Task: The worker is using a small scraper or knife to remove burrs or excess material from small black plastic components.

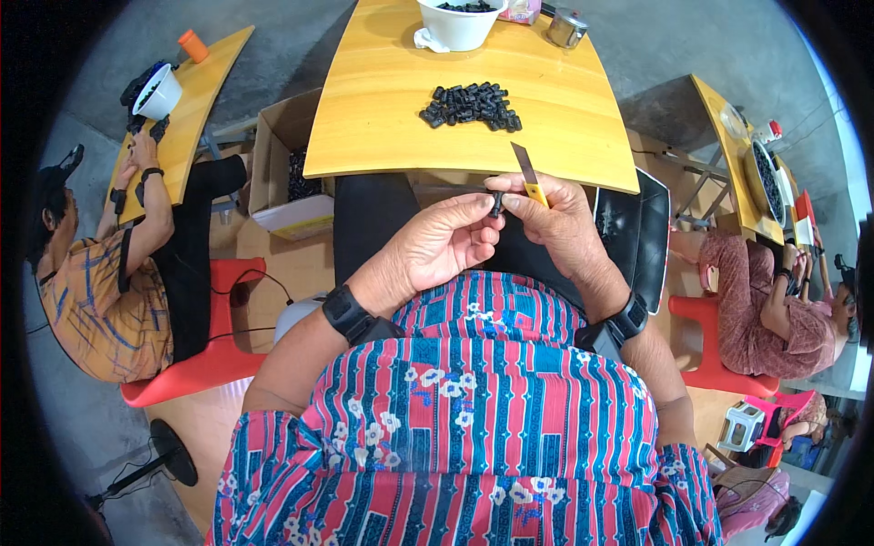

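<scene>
In front of my body, just off the table's near edge, my left hand [448, 238] pinches a small black plastic part [496, 204] between thumb and fingertips. Close against it, my right hand [557, 221] grips a yellow-handled utility knife [535, 192], its long blade pointing up and away toward the table. My right fingertips also meet the black part. On the yellow table [382, 136] beyond lies a loose pile of similar black parts [471, 106].
A white tub [458, 27] of black parts stands at the table's far end, beside a metal canister [567, 28]. Below left sits a cardboard box [278, 146] with black pieces. Co-workers sit at side tables left and right; a pedestal stand [173, 452] is at lower left.
</scene>
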### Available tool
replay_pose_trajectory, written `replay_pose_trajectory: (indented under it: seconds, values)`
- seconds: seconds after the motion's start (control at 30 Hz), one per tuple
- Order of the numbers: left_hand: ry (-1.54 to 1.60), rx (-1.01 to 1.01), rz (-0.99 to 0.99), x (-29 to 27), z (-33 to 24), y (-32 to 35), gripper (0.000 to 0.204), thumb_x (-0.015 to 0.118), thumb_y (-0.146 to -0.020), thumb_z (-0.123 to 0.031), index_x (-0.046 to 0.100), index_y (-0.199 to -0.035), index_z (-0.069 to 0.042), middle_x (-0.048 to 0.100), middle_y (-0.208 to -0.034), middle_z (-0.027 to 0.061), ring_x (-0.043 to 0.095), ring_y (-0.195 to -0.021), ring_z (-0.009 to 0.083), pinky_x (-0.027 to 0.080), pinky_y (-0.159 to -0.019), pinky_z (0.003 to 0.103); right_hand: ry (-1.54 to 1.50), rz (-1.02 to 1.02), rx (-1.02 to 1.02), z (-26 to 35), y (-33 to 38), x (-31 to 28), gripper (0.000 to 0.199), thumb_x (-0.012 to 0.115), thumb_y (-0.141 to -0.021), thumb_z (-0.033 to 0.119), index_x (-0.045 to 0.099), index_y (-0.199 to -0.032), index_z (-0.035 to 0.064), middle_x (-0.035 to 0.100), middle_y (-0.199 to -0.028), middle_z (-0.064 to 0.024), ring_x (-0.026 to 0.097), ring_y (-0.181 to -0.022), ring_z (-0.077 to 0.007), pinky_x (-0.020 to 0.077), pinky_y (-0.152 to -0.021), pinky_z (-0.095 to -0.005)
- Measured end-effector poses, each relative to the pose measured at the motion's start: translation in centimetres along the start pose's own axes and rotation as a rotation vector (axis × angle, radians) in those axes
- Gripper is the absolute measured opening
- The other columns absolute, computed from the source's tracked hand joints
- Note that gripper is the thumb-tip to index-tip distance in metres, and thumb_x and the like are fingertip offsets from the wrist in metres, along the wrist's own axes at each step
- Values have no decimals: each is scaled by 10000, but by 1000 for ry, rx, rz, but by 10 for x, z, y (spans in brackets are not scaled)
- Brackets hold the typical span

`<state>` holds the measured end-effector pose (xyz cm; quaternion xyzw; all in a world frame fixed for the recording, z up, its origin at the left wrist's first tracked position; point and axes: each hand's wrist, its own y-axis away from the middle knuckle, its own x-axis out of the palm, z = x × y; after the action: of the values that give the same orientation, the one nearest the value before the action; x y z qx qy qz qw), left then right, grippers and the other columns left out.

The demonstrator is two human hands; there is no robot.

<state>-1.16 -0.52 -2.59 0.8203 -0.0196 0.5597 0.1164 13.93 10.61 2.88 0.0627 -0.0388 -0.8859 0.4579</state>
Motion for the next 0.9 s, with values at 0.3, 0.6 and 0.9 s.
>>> replay_pose_trajectory:
  seconds: [0.3,0.6,0.9]
  values:
    - [94,136,-36,-7,7,-5,185,546,-947,-162,583,-1070,-29,618,-1011,74,614,-873,149,535,-773,275,244,-68,-354,-5,-3,5,349,720,-750,44,668,-1095,56,598,-820,-24,567,-787,-102,474,-749,-247]
    - [-42,162,-37,0,9,-4,226,508,-970,-194,555,-1143,-55,605,-1042,50,588,-920,131,499,-823,307,341,-75,-395,-5,-5,6,364,721,-768,41,650,-1124,51,515,-777,15,506,-740,-68,447,-710,-218]
    - [-302,372,-85,20,10,-5,300,395,-1008,-347,530,-1125,-106,539,-898,-4,515,-821,103,430,-714,259,337,-57,-394,2,-6,9,291,670,-826,129,632,-1090,14,642,-892,-114,624,-833,-173,493,-783,-284]
